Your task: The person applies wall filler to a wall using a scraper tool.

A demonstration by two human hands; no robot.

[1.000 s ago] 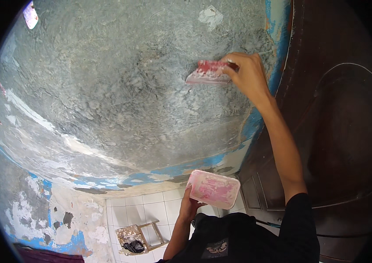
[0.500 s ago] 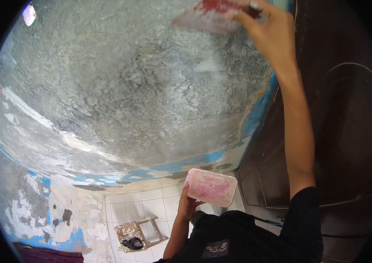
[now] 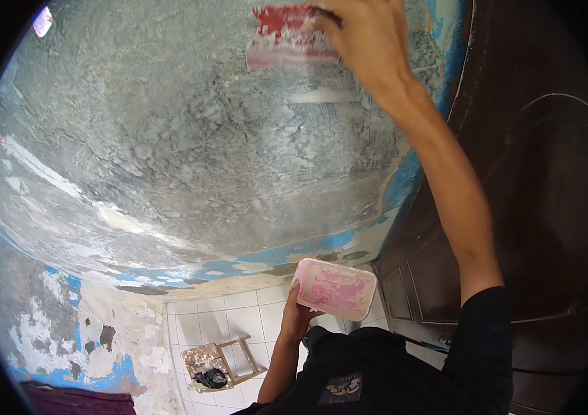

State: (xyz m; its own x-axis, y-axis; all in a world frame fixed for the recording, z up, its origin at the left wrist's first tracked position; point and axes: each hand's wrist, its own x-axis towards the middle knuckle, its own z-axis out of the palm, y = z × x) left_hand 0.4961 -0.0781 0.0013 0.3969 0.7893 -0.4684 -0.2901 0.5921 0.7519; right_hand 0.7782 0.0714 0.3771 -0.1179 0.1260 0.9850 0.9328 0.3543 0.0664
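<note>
The right hand (image 3: 370,48) has its fingers closed on the right end of a red scraper (image 3: 281,43). The scraper projects left of those fingers, its smeared blade at the grey wall (image 3: 169,131); firm contact cannot be confirmed. The left hand (image 3: 296,319) grips the left side of a tub (image 3: 335,289), which extends right of its fingers, pink residue inside. A spattered stool (image 3: 200,355) stands below and left of the left fingers.

Head cam: L unit of head-worn fisheye pr.; faces fwd./dn. over torso (image 3: 394,370); wall (image 3: 169,117) nr., tiled floor (image 3: 242,317) farther.
</note>
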